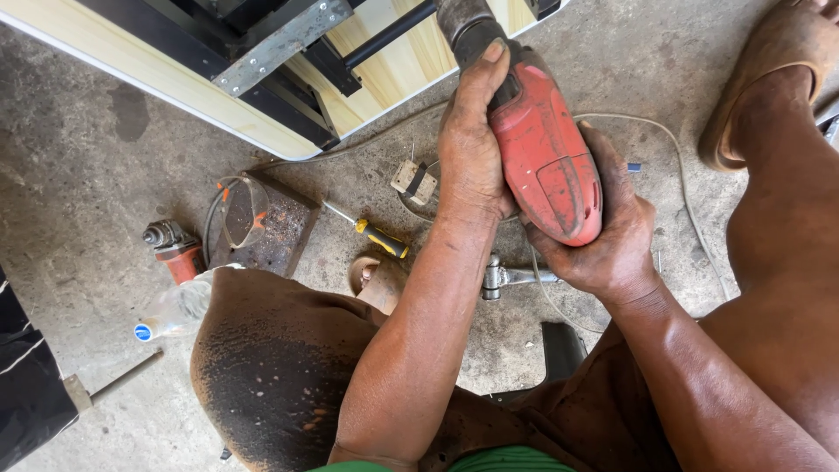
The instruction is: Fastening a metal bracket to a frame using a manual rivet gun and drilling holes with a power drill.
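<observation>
Both hands grip a red power drill [542, 149] held above the concrete floor [105, 183], its dark front end pointing up toward the wooden panel with a black metal frame [262, 61] at the top of the view. The left hand [472, 149] is wrapped around the drill's front part, fingers closed on the far side and the thumb stretched along the black collar near the nose. The right hand [612, 227] cups the rear of the red housing from below and the side, fingers curled shut around it. A pale cord [673, 157] runs in a curve over the floor behind the drill. Below the hands, a metal tool with a socket-like head [511, 278] lies on the floor, partly hidden by the left forearm. To the left of that lie a yellow-and-black-handled screwdriver [371, 232], a small wooden plug block [413, 179], a rusty metal plate [280, 232] with a clear face shield [245, 210] resting on it, a red angle grinder [175, 249] and a clear plastic bottle [175, 310] with a blue cap. The person's knee, in stained brown cloth, covers the floor between the bottle and the forearms.
</observation>
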